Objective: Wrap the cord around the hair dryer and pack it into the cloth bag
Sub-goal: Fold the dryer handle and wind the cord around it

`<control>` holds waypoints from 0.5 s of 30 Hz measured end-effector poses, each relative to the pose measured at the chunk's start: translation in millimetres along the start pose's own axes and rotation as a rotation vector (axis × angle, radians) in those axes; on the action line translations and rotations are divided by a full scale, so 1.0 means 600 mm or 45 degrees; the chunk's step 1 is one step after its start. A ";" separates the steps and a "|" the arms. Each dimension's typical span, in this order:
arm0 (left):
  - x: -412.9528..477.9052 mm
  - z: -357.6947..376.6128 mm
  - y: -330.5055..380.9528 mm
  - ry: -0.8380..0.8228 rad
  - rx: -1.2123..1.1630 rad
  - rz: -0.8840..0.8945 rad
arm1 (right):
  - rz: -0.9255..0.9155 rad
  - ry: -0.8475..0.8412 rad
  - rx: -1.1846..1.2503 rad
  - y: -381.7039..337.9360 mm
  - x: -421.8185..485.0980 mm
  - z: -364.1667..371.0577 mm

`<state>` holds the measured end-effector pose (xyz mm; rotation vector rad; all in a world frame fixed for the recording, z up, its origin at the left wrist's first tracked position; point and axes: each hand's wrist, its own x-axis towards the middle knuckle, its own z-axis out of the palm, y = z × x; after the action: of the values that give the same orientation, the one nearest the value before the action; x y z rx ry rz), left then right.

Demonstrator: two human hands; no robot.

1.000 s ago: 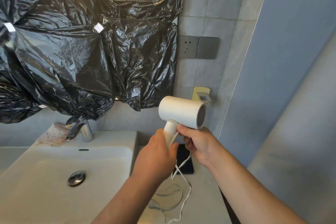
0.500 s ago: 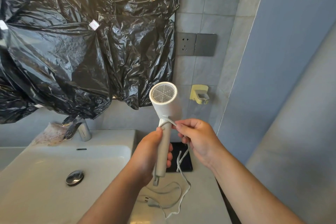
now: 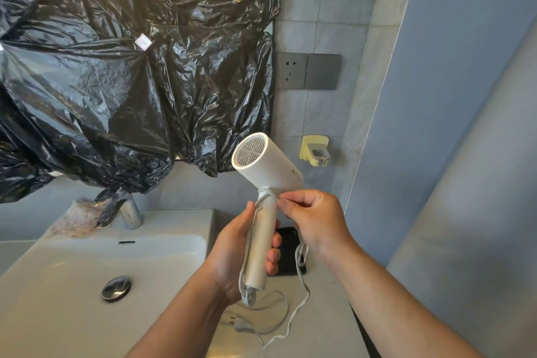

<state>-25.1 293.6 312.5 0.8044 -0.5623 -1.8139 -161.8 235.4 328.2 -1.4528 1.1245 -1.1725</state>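
Observation:
A white hair dryer (image 3: 268, 166) is held upright above the counter, its mesh intake turned toward me and to the left. My left hand (image 3: 232, 256) grips its handle. My right hand (image 3: 313, 218) pinches the white cord (image 3: 302, 293) at the top of the handle, where one turn lies around the neck. The rest of the cord hangs down to the counter and ends in a plug (image 3: 241, 325) lying flat. No cloth bag is in view.
A white sink (image 3: 87, 285) with a chrome drain and faucet (image 3: 130, 212) is to the left. A black phone (image 3: 287, 253) lies on the counter behind the dryer. Black plastic sheeting (image 3: 130, 67) covers the wall above. A socket (image 3: 292, 70) and yellow holder (image 3: 315, 151) are on the tiles.
The dryer has rotated, its mesh end swinging round toward me and then tilting left. My right hand carried the cord around the top of the handle.

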 end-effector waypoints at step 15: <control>0.003 0.004 -0.011 -0.059 -0.042 -0.066 | 0.014 0.110 -0.032 -0.001 -0.003 -0.006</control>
<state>-31.4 294.5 309.1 0.7626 -0.5443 -1.8889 -165.3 236.6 328.7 -1.4246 1.2086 -1.2270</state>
